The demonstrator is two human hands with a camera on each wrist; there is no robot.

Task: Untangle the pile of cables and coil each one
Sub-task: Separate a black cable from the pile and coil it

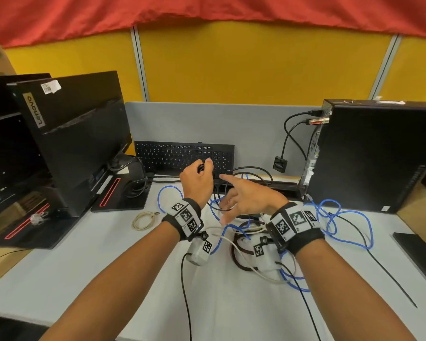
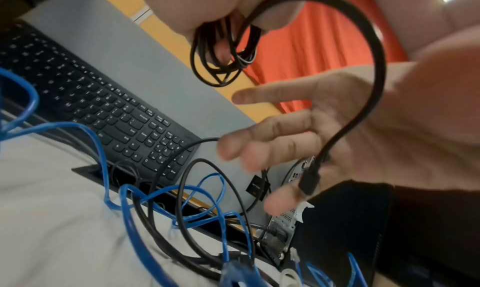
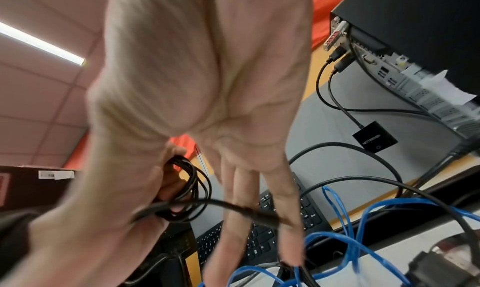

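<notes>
Your left hand (image 1: 197,179) clamps the thin, limp black cable coil (image 2: 223,51); your right hand (image 1: 246,198) is spread open (holding nothing). Take the stiffer plug end (image 2: 309,180).

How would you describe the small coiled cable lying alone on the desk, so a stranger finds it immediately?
Start at the black monitor stand with the red stripe on the grey desk. Just right of its base lies a small beige cable wound into a flat ring. Unlike the loose blue network cables and black cables, it is pale, coiled and separate.
</notes>
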